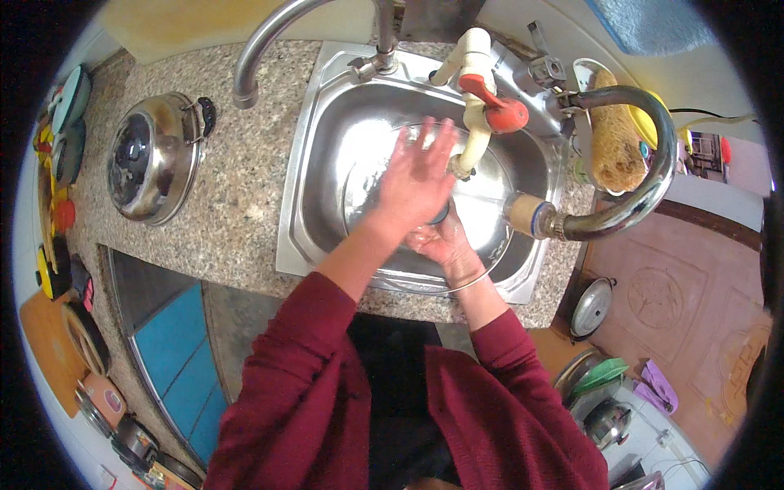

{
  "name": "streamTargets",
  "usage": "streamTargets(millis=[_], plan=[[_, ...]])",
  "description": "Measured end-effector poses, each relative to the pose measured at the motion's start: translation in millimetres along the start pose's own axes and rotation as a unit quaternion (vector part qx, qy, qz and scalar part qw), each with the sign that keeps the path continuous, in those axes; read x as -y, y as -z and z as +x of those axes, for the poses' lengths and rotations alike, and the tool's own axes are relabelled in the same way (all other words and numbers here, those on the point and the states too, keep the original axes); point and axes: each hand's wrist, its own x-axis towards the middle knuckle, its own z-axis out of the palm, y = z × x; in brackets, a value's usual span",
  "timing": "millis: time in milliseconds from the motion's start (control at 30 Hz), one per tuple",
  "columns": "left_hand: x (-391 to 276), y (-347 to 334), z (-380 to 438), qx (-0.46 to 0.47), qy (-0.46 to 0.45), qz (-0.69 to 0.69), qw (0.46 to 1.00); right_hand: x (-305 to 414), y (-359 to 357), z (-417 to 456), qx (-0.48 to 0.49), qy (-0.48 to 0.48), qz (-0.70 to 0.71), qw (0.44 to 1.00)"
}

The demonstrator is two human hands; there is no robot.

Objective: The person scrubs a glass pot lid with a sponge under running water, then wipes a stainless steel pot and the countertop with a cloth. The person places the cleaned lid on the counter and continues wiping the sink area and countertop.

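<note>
My left hand [419, 171] is over the stainless steel sink [318, 147], back up and fingers spread. It is slightly blurred. Lower down, my right hand [444, 239] looks wet and is turned partly palm up, its fingers mostly hidden beneath the left. A small dark round thing [440, 214] shows between the two hands; whether either one grips it cannot be told. Under both hands sits a wide shiny metal basin [490, 202] inside the sink. The cream plastic tap [474, 150] with a red lever [505, 115] points down close to my left fingers.
A curved steel faucet [263, 37] arches at the upper left. An upturned metal pot [156, 159] lies on the granite counter [251, 208]. At right, a bent chrome pipe [661, 153] reaches over the sink edge beside a loofah [612, 141]. A lidded pot [593, 309] stands lower right.
</note>
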Motion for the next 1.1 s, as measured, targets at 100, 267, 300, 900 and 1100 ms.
streamTargets(millis=[100,267,300,900,1100], plan=[[-46,-19,-2,0.058,-0.055,0.049,0.996,-17,30,36,0.027,0.309,-0.245,0.919],[-77,10,-50,0.181,-0.138,-0.120,0.966,10,50,16,0.116,0.168,0.063,0.977],[-68,14,-59,0.169,-0.151,-0.166,0.960,19,52,12,0.164,0.149,0.054,0.974],[-76,12,-29,0.239,-0.112,-0.041,0.964,28,39,3,0.061,0.163,0.008,0.985],[2,31,-53,0.164,-0.105,-0.014,0.981,46,34,-8,0.113,0.076,0.046,0.990]])
